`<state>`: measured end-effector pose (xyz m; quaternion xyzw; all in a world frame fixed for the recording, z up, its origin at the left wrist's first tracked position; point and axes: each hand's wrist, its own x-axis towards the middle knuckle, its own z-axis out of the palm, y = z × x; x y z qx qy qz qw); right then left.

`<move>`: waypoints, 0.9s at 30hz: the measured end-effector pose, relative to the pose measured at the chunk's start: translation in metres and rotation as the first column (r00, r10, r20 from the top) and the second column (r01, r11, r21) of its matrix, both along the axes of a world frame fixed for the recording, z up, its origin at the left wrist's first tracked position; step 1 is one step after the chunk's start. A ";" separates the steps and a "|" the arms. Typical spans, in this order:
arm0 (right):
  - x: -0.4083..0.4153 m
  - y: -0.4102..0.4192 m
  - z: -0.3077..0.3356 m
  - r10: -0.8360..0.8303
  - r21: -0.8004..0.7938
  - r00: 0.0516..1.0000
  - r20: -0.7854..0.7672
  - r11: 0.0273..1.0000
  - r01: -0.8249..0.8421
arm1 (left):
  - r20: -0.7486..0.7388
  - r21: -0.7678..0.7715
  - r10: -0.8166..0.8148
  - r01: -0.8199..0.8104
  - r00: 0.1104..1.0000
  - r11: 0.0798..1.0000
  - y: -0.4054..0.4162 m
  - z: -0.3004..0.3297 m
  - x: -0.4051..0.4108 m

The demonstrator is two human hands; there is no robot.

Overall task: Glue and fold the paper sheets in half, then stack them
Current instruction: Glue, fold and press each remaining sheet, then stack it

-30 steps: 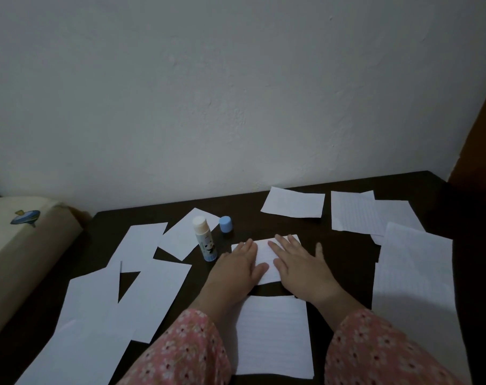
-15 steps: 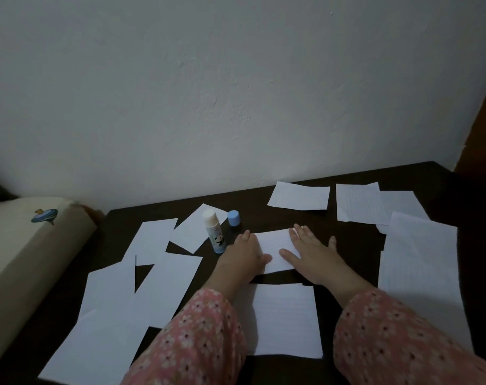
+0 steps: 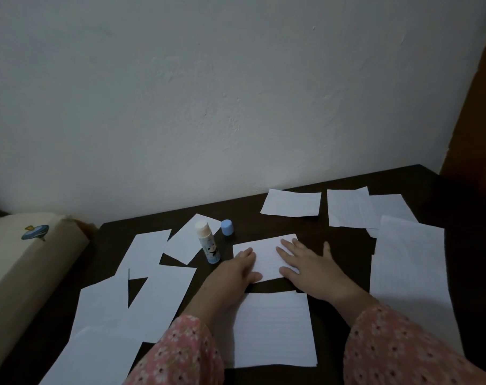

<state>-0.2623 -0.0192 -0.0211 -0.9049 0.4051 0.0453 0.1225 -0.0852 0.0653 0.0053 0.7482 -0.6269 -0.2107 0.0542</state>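
Both hands lie flat on one folded sheet [image 3: 267, 257] in the middle of the dark table [image 3: 347, 245]. The left hand [image 3: 236, 270] rests on the sheet's left end, fingers straight and close together, thumb lying along the near edge. The right hand [image 3: 308, 265] covers the right end, fingers straight and slightly spread, thumb held out to the side over bare table. Between the two hands a strip of the lined paper shows. In the dim light it seems both palms press down, though how hard cannot be told.

Just left of the folded sheet stands an uncapped glue stick [image 3: 207, 241], upright, with its blue cap [image 3: 227, 227] beside it on the table. A larger lined sheet [image 3: 275, 329] lies nearer the person, between the pink floral sleeves [image 3: 389, 348]. Loose sheets [image 3: 153, 295] overlap at the left; a folded piece [image 3: 292, 202] and more sheets [image 3: 350, 208] lie along the far and right sides.
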 end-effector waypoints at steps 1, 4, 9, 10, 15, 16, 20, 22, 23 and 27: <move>-0.002 -0.001 0.002 0.008 0.008 1.000 0.005 1.000 -0.008 | -0.003 -0.002 0.005 -0.005 1.000 1.000 0.002 -0.001 0.006; -0.011 -0.002 0.004 0.016 0.044 0.998 0.069 0.999 -0.019 | -0.010 -0.021 0.016 -0.017 1.000 1.000 0.006 -0.001 0.017; -0.018 -0.011 0.015 -0.067 0.119 0.952 0.297 0.992 0.033 | -0.013 -0.168 0.068 -0.069 0.998 0.983 0.001 0.002 0.014; -0.018 -0.012 0.017 -0.057 0.124 0.959 0.277 0.992 0.023 | -0.006 -0.179 0.069 -0.069 0.998 0.981 0.000 0.002 0.012; -0.022 -0.013 0.009 -0.029 0.161 0.969 0.246 0.987 -0.012 | -0.038 -0.032 0.034 -0.036 0.999 0.999 -0.005 0.002 0.018; -0.022 -0.014 0.007 -0.018 0.154 0.970 0.244 0.988 -0.020 | -0.037 -0.008 0.021 -0.021 0.999 1.000 -0.005 0.003 0.020; -0.023 -0.013 0.001 0.002 0.127 0.964 0.268 0.991 -0.037 | -0.042 -0.043 0.013 -0.014 0.999 0.999 0.004 0.003 0.019; -0.024 -0.012 -0.001 -0.068 0.165 0.929 0.363 0.986 0.008 | -0.171 -0.205 0.102 -0.136 0.980 0.969 0.014 -0.002 0.018; -0.025 -0.012 -0.001 -0.114 0.186 0.896 0.429 0.982 0.036 | -0.248 -0.300 0.168 -0.241 0.954 0.923 0.019 -0.004 0.018; -0.021 -0.018 0.000 -0.200 0.096 0.798 0.568 0.979 0.178 | -0.446 -0.391 0.471 -0.639 0.761 0.662 0.029 -0.003 0.026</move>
